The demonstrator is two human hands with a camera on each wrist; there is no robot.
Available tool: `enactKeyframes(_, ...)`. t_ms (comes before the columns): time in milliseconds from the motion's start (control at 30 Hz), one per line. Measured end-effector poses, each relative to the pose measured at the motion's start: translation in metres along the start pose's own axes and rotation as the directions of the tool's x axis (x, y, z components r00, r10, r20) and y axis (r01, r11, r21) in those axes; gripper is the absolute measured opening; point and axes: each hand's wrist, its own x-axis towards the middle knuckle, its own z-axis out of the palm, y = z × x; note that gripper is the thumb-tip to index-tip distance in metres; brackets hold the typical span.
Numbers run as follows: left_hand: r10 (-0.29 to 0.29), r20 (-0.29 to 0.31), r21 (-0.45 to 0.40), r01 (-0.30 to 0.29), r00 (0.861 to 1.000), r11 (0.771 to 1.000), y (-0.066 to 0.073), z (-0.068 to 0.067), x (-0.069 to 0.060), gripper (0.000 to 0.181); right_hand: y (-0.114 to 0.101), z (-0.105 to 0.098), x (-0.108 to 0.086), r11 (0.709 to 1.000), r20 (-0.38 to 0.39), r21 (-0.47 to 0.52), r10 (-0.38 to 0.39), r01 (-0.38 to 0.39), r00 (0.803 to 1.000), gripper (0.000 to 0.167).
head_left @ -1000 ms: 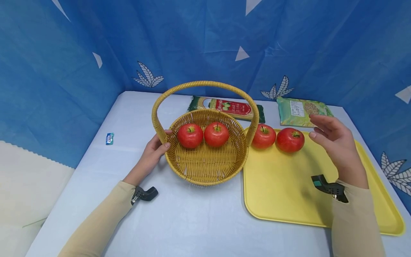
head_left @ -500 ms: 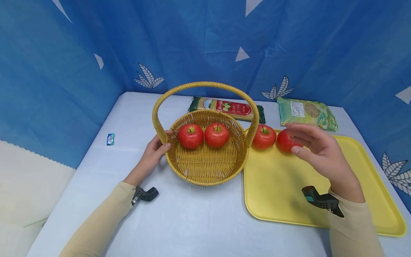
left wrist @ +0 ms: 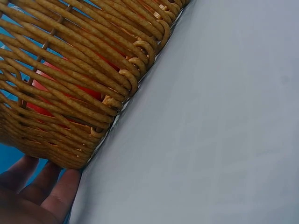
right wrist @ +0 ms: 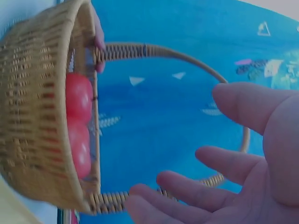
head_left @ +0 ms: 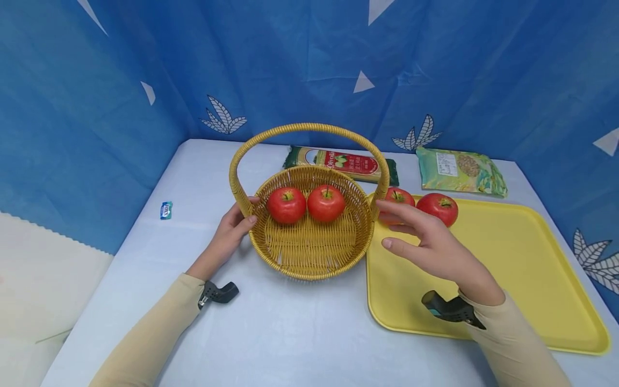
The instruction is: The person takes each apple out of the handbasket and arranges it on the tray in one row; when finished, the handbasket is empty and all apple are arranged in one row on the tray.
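A wicker basket [head_left: 311, 252] with a tall arched handle holds two red apples [head_left: 287, 205] side by side in its back half. The left hand [head_left: 228, 232] grips the basket's left rim at the foot of the handle, thumb over the edge; in the left wrist view its fingers [left wrist: 60, 189] touch the woven wall. By the basket's right side, the right hand [head_left: 430, 244] hovers with spread fingers and holds nothing. Behind it, two more apples [head_left: 437, 208] sit at the tray's back left, one partly covered by the fingers. The right wrist view shows the open palm [right wrist: 243, 177] facing the basket [right wrist: 35, 107].
A yellow tray [head_left: 512, 269] lies to the right of the basket. Behind stand a red-labelled pasta packet [head_left: 355, 164] and a green bag [head_left: 464, 172]. On the table's left lies a small blue packet [head_left: 166, 210]. A blue curtain [head_left: 300, 64] hangs along the back.
The right hand has moved left from above the tray's right part, past the rightmost apple, to the basket's right side. The left hand, basket and apples have stayed in place.
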Motion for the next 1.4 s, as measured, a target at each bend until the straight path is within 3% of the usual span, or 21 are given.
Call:
enactKeyframes(300,0.002,-0.002,-0.009,-0.002,1.0,1.0,-0.001,0.0,-0.001,0.048,-0.006,0.024,0.022,0.998,0.079,-0.016,0.069,-0.068,0.995,0.063)
enactKeyframes(600,0.002,0.002,-0.015,-0.001,1.0,1.0,-0.001,0.0,-0.001,0.047,-0.004,0.048,0.05,0.982,0.095,-0.006,0.188,-0.188,0.978,0.071)
enactKeyframes(833,0.005,0.002,-0.005,-0.005,1.0,1.0,-0.001,0.001,0.0,0.048,0.004,0.062,0.075,0.967,0.059,-0.039,0.256,-0.254,0.965,0.077)
enactKeyframes(1233,0.004,0.001,0.007,-0.004,1.0,1.0,0.0,0.001,0.0,0.048,0.018,0.077,0.101,0.922,0.113,-0.096,0.384,-0.375,0.916,0.091)
enactKeyframes(1400,0.009,0.0,-0.004,-0.009,1.0,1.0,0.001,0.001,-0.001,0.049,0.024,0.081,0.107,0.916,0.13,-0.086,0.401,-0.393,0.907,0.093)
